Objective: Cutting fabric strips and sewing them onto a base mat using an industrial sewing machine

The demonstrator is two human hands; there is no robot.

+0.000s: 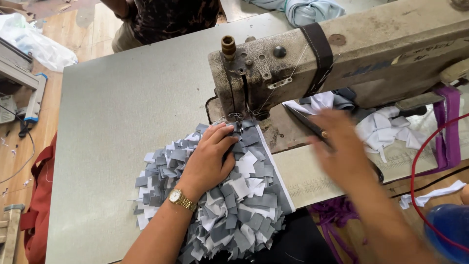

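My left hand point(211, 157) lies flat, fingers apart, on a shaggy mat of grey and white fabric strips point(244, 200), pressing it down just left of the needle point(239, 122) of an old beige sewing machine point(342, 54). A gold watch sits on that wrist. My right hand point(342, 146) is blurred with motion to the right of the needle, over dark scissors point(312, 128) lying on the machine bed. Whether it grips them I cannot tell.
White fabric scraps point(391, 129) are heaped under the machine arm. A purple strap point(452, 127) and a red cord point(415, 171) hang at the right. The grey table point(122, 107) stretches left. Another person point(161, 19) sits beyond its far edge.
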